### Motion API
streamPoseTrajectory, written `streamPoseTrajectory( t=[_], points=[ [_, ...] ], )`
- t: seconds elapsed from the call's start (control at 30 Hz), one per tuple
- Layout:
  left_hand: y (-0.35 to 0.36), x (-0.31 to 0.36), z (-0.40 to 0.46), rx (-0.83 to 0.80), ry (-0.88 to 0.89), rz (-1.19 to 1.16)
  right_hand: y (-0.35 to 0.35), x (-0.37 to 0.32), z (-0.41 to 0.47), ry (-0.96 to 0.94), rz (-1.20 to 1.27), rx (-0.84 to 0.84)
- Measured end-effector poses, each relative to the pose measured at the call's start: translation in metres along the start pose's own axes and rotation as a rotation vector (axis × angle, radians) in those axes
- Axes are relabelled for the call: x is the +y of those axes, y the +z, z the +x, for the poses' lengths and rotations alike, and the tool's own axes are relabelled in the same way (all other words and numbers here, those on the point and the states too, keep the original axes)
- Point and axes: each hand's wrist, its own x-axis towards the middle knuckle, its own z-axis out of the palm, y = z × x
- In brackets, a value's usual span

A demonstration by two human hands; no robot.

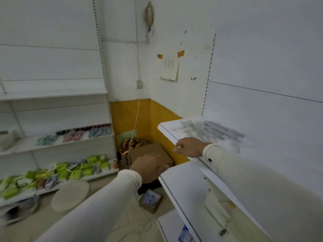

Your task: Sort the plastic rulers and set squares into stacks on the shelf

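A blurred spread of clear plastic rulers and set squares [209, 131] lies on the upper white shelf [167, 131] at the right, loosely heaped toward the back panel; motion blur keeps single pieces from being told apart. The right hand [189, 147] hovers over the front edge of that shelf, just beside the near edge of the pile, fingers loosely bent and pointing left, holding nothing that can be seen. The left hand [149, 167] sits lower, at the left corner of the next shelf down [183, 189], back of the hand to the camera; its fingers curl downward, and whether they grip the shelf edge or anything else cannot be told. Both arms wear cream long sleeves, the right one with a small dark logo near the cuff.

On the lower shelf a few pale, probably transparent pieces [218, 212] lie near its front, too smeared to identify.

In the corner behind the hands stands an open cardboard box [148, 152] with shiny gold-wrapped items [134, 144] behind it, against a yellow-painted wall base. A small box [150, 200] sits on the floor below, near a round pale stool top [70, 195]. Shelving at the left holds green packets [76, 170] and, one level up, pastel packets [75, 136].
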Motion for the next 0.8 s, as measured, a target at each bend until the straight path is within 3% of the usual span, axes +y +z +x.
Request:
streamPoseTrajectory(
  t=[0.27,0.53,0.8],
  points=[
    [0.005,-0.127,0.065,-0.040,-0.170,0.014,0.004,-0.055,0.157,-0.141,0.044,-0.025],
    [-0.021,-0.256,0.183,-0.023,-0.293,0.042,-0.012,-0.067,0.347,-0.225,0.069,-0.021],
    [-0.042,-0.327,0.324,-0.042,-0.192,0.041,-0.041,-0.026,0.457,-0.134,0.110,-0.015]
  ],
)
